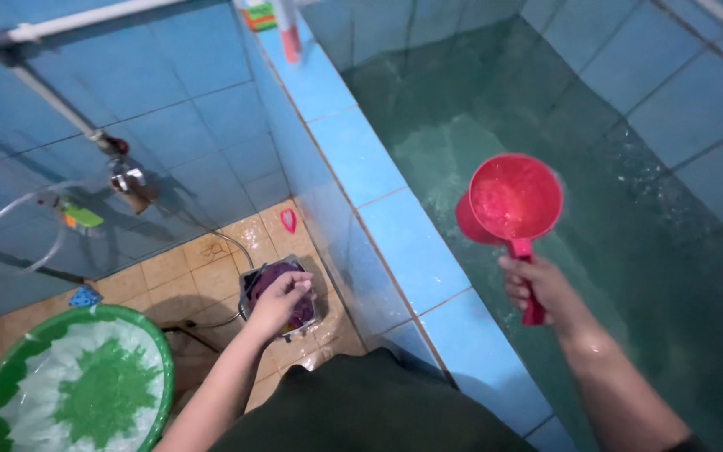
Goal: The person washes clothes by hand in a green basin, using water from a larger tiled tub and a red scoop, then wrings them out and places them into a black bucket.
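My right hand (541, 287) grips the handle of a red plastic water dipper (514, 199), held over the water of a blue-tiled tank (596, 209); the dipper looks full of water. My left hand (279, 300) reaches down to the floor and rests on a dark purple cloth (263, 278) that lies in a small grey metal container (248, 305). Its fingers press on the cloth.
A green basin (10, 368) with water stands on the tan tiled floor at lower left. A tap (130, 186) with a clear hose (10, 213) juts from the blue wall. The tank's tiled rim (395, 226) runs between my hands. A small pink object (288, 220) lies on the floor.
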